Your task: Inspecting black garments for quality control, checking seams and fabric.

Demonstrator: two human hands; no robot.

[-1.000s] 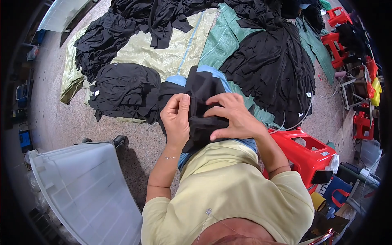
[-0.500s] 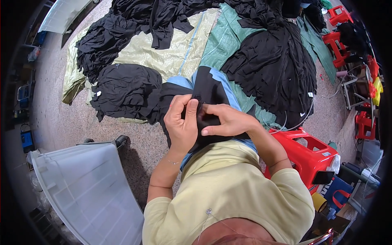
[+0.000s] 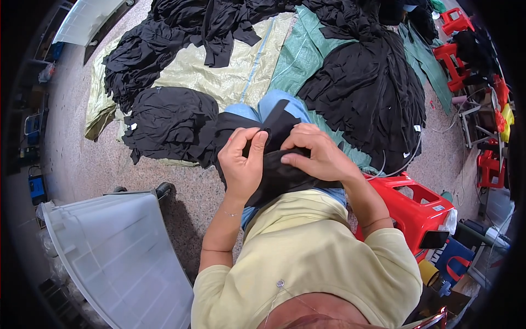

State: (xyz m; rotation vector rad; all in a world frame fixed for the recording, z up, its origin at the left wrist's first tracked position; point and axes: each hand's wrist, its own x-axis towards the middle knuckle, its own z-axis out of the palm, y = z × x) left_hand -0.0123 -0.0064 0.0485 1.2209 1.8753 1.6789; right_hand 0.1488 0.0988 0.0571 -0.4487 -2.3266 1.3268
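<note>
Across my lap lies a black cloth garment (image 3: pixel 285 174), its exact kind hard to make out. My left hand (image 3: pixel 243 162) pinches a fold of it between thumb and curled fingers. On the other side, my right hand (image 3: pixel 315 151) grips the cloth too, with the thumb below and the fingers over it. A narrow flap of the black fabric sticks up beyond both hands, toward my knees. Blue trousers (image 3: pixel 274 98) show past the cloth. Whether anything small sits in the left pinch is hidden.
A large heap of black garments (image 3: pixel 364 93) lies at right on a green sheet (image 3: pixel 298 49). A rolled black bundle (image 3: pixel 171 118) rests by a pale yellow sheet (image 3: pixel 219 82). A white plastic bin (image 3: pixel 123 252) stands at left, a red stool (image 3: pixel 402 203) at right.
My right hand has moved right and slightly away from my left, its fingers now over the cloth. The garment's upper flap has shifted and tilted to the right.
</note>
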